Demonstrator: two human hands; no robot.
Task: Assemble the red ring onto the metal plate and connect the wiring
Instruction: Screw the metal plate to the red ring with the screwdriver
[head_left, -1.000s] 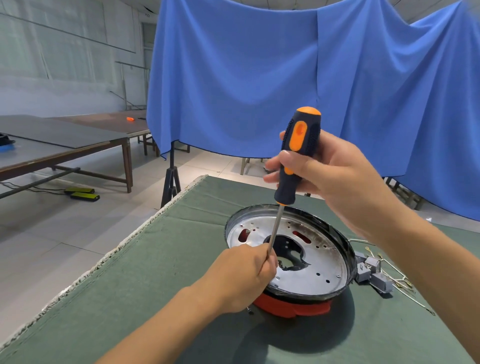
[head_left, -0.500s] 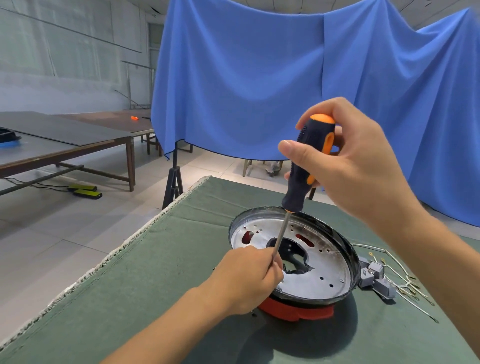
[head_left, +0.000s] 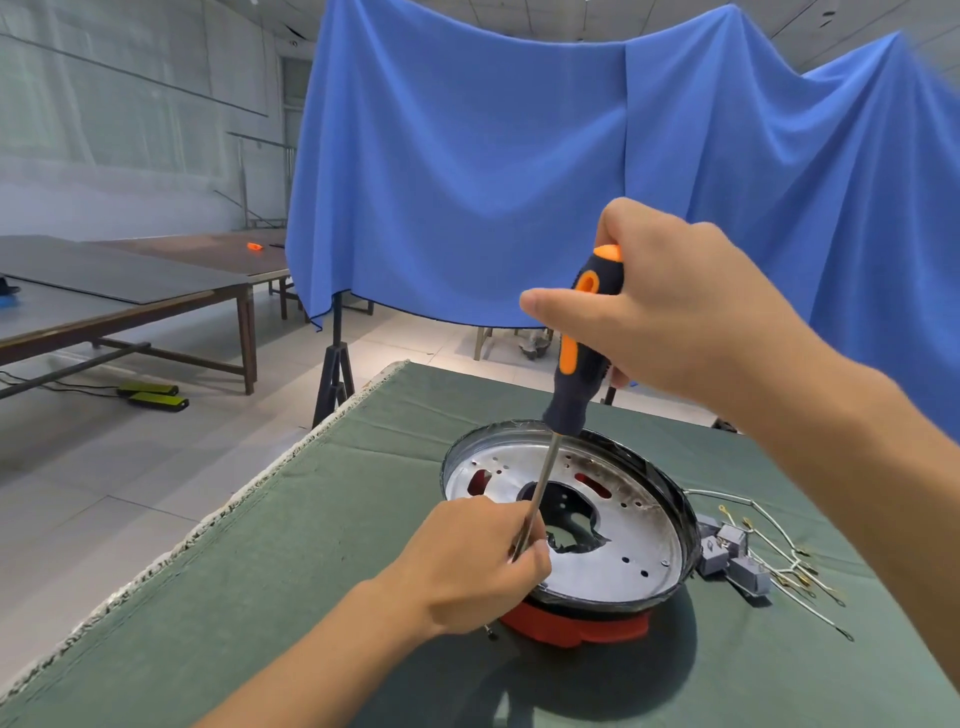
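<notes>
A round metal plate (head_left: 618, 551) with a dark rim lies on the green table cover, and the red ring (head_left: 571, 626) shows beneath its near edge. My right hand (head_left: 675, 312) grips the black and orange handle of a screwdriver (head_left: 584, 343), held nearly upright over the plate. My left hand (head_left: 478, 566) rests at the plate's near left rim and pinches the lower end of the steel shaft. The tip is hidden behind my fingers. Grey connector blocks with white wires (head_left: 748, 556) lie just right of the plate.
The green table cover (head_left: 311, 545) ends in a frayed edge on the left, with tiled floor beyond. A blue cloth (head_left: 467, 166) hangs behind on a black stand (head_left: 335, 364). Long wooden tables (head_left: 130, 291) stand at far left. A small screw (head_left: 488, 631) lies by the ring.
My right hand has turned round the screwdriver handle, with the fingers now wrapped over its top. My left hand and the plate have kept their places.
</notes>
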